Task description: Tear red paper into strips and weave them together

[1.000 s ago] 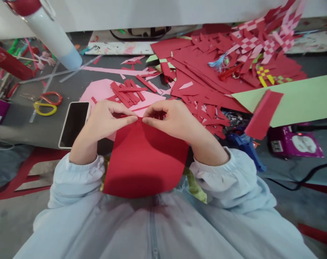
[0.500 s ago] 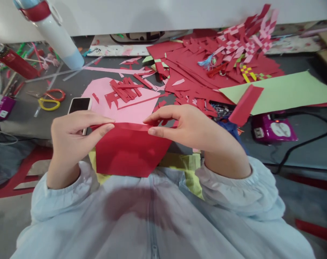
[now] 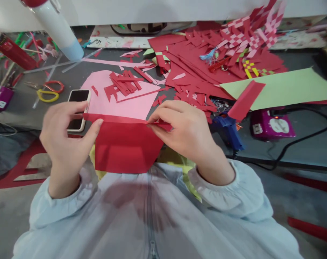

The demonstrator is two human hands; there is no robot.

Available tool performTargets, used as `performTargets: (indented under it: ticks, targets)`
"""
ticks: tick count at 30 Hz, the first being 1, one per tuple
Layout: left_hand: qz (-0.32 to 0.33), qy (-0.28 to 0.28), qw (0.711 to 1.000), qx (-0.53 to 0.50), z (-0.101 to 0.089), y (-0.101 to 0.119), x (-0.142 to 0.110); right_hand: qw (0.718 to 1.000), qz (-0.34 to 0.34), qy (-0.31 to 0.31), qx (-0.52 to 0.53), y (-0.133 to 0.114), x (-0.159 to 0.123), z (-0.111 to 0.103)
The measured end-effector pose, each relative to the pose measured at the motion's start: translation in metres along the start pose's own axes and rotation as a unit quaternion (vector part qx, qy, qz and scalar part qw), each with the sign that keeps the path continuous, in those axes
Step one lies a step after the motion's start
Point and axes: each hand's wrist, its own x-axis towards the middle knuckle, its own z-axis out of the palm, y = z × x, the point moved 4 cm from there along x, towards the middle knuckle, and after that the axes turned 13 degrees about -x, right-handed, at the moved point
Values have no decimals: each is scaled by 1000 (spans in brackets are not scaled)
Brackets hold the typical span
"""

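A red paper sheet (image 3: 125,147) hangs over the table's near edge above my lap, its top edge folded over into a narrow band. My left hand (image 3: 63,135) pinches the band's left end between thumb and fingers. My right hand (image 3: 183,131) pinches the right end, fingers curled over the fold. Just beyond the fold lies a pink sheet (image 3: 109,102) with several red paper strips (image 3: 123,84) on it. A phone (image 3: 77,108) lies beside my left hand, partly hidden by it.
A large heap of red paper pieces and woven mats (image 3: 220,54) fills the back right, next to a green sheet (image 3: 284,88). Scissors (image 3: 49,91), a white bottle (image 3: 57,30), a red can (image 3: 14,54), a blue glue gun (image 3: 228,131) and a purple box (image 3: 271,126) with a cable surround the work spot.
Both hands moved apart along the red sheet's top edge, from a pinch at the middle to its two ends. The folded band now runs the full width.
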Motion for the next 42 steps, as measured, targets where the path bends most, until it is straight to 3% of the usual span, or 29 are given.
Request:
performTargets:
  ticks: [2,3,5,6,8,9,12,14,18,25,33,37,40,42]
  targets:
    - [58,46,994,81,-2,14,-12,999,-20,27,-43,-5,-4,5]
    - [58,42,995,71,0,21,-18,997,-30,38,-63,-7,-5,7]
    - [-15,-22,1000,-5,13,33,-29,992,-53,60,-99,-11,-9,9]
    - [-86,-76,992,-54,22,36,-34,989,-67,70,-112,-14,-11,9]
    - [-236,-128,949,-164,40,38,-46,982,-98,92,-132,-19,-14,8]
    - [-314,-123,913,-228,48,37,-52,978,-113,105,-140,-21,-15,8]
    - [-426,-86,822,-368,66,32,-63,964,-155,145,-160,-29,-19,6]
    - [-440,-56,799,-405,72,29,-65,954,-184,169,-164,-33,-21,6]
    - [-458,-14,785,-417,74,26,-70,941,-221,199,-162,-37,-25,7]
    - [-482,46,770,-416,69,26,-71,945,-210,190,-162,-28,-29,7]
    - [-510,66,708,-485,75,34,-63,939,-214,228,-146,-20,-35,10]
    - [-505,40,710,-489,77,34,-62,935,-240,222,-134,-19,-37,11]
    - [-497,12,724,-478,77,32,-62,956,-217,177,-91,-14,-36,11]
    - [-481,8,750,-453,76,31,-62,975,-178,125,-39,-11,-34,11]
